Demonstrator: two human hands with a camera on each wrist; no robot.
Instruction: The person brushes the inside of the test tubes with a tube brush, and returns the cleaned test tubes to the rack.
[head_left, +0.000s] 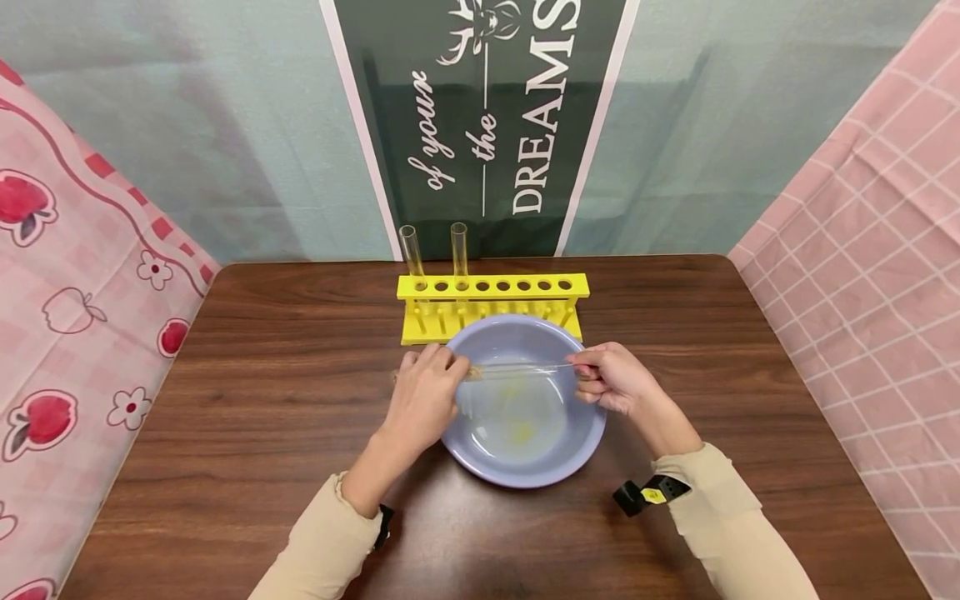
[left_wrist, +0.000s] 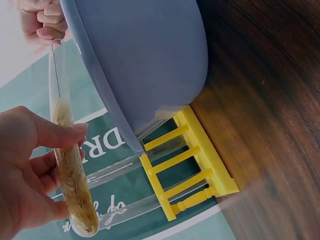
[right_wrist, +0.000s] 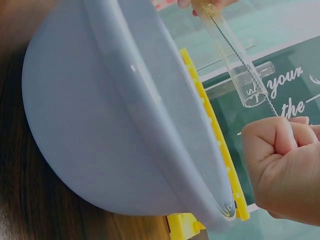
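Over the basin, my left hand (head_left: 426, 392) grips a glass test tube (left_wrist: 58, 80) near its closed end, thumb on one side and fingers on the other. Inside that end sits the tan bristle head of a test tube brush (left_wrist: 72, 175). The brush's twisted wire runs out through the open mouth. My right hand (head_left: 613, 379) holds the wire end in curled fingers, just beyond the tube's mouth. The tube lies about level across the lavender basin (head_left: 525, 475), which has water with yellowish patches at the bottom.
Behind the basin, touching or nearly touching it, stands a yellow test tube rack (head_left: 492, 286). Two upright glass tubes are in it, one at the left end (head_left: 409, 246) and another tube (head_left: 459, 242) nearby. The wooden table (head_left: 285, 375) meets a fabric backdrop at its far edge.
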